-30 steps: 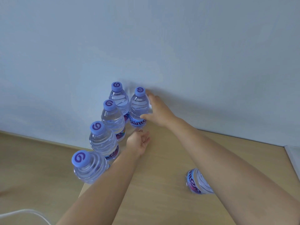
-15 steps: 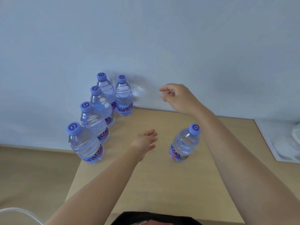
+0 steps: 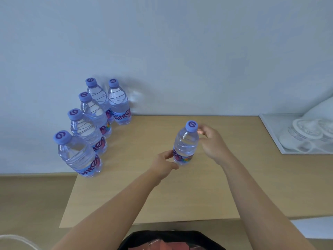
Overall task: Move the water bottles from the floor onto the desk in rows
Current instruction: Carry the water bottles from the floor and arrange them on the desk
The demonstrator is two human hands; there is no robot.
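Five bottles stand at ten o'clock (one row done); left hand grasps a sixth bottle, right hand slack.

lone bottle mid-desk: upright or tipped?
Upright. The lone bottle stands base-down on the desk, cap on top; the left hand touches its label and the right hand is beside its neck.

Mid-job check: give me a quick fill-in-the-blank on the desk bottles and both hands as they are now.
1. The number of bottles standing on the desk is ____.
2. The lone bottle stands to the ____ of the grouped ones.
3. The left hand touches the lone bottle near its ____.
4. The right hand is beside that bottle's upper part, near its ____.

Missing words: six; right; base; cap
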